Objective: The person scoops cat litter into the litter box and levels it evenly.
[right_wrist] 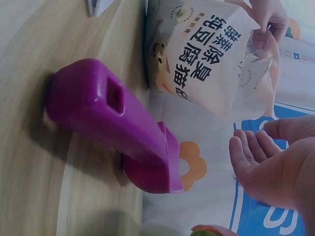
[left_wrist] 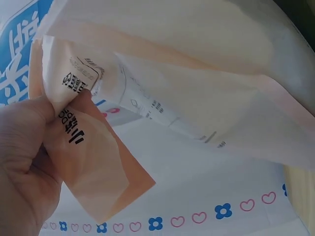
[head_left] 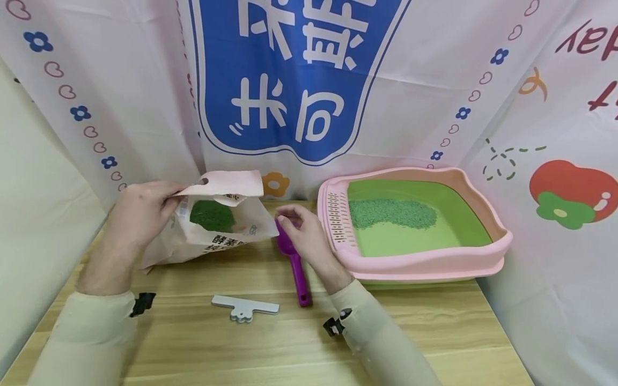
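Observation:
In the head view my left hand (head_left: pixel 145 209) pinches the top edge of a cat litter bag (head_left: pixel 241 236), whose mouth gapes and shows green pellets (head_left: pixel 212 215) inside. The left wrist view has thumb and fingers (left_wrist: pixel 29 147) gripping the bag's folded peach paper (left_wrist: pixel 93 167). My right hand (head_left: pixel 306 233) hovers above a purple scoop (head_left: pixel 299 279) between bag and litter box. Its fingers are loosely bent and hold nothing in the right wrist view, apart from the bag. The scoop lies on the table with its handle toward me.
A pink and green litter box (head_left: pixel 415 262) stands at the right, with green pellets (head_left: pixel 393 213) on its floor. A grey bag clip (head_left: pixel 245 307) lies on the wooden table (head_left: pixel 193 354) in front. Printed cloth (head_left: pixel 410 107) hangs behind and at the right.

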Tool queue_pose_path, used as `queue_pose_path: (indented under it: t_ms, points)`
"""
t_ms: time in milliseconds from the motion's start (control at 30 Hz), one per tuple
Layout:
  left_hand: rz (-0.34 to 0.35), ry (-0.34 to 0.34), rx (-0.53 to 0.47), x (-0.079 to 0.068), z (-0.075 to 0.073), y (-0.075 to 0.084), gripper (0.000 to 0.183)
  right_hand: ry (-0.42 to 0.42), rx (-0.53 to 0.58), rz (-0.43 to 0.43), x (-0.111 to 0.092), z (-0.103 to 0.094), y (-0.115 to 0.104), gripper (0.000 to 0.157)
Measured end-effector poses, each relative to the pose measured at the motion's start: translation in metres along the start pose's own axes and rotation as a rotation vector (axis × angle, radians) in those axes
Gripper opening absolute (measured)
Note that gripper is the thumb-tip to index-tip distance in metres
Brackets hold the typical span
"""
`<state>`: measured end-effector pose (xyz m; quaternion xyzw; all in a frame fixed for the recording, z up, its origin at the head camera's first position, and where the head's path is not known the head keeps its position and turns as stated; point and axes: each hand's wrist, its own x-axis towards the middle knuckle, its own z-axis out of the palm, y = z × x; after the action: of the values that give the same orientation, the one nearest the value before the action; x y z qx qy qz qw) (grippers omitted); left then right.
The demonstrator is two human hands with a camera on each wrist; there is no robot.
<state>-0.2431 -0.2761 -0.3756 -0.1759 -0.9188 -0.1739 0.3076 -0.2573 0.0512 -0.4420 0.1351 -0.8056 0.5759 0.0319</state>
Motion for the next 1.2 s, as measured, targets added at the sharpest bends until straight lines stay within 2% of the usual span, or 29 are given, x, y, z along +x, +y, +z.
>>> queue_pose_path:
  t_ms: [233,367,600,967,1100,1200]
  points:
    - [-0.018,-0.026,-0.032,0.004,-0.005,-0.016,0.029,-0.029,0.098,-0.020,0.009,0.006,0.000,0.025]
    - [0.015,-0.028,-0.046,0.006,-0.008,-0.025,0.032,-0.033,0.106,-0.041,0.014,0.010,-0.001,0.025]
    - [0.091,0.032,-0.074,0.007,-0.009,-0.035,0.032,-0.089,0.132,-0.056,0.017,0.016,0.001,0.029]
    - [0.112,0.062,-0.138,0.009,-0.012,-0.034,0.036,-0.127,0.138,-0.055,0.018,0.013,0.006,0.028]
    - [0.143,0.078,-0.167,0.011,-0.012,-0.033,0.035,-0.143,0.145,-0.073,0.017,0.012,0.006,0.029]
    - [0.167,0.079,-0.175,0.015,-0.012,-0.032,0.035,-0.184,0.159,-0.099,0.016,0.014,0.006,0.032]
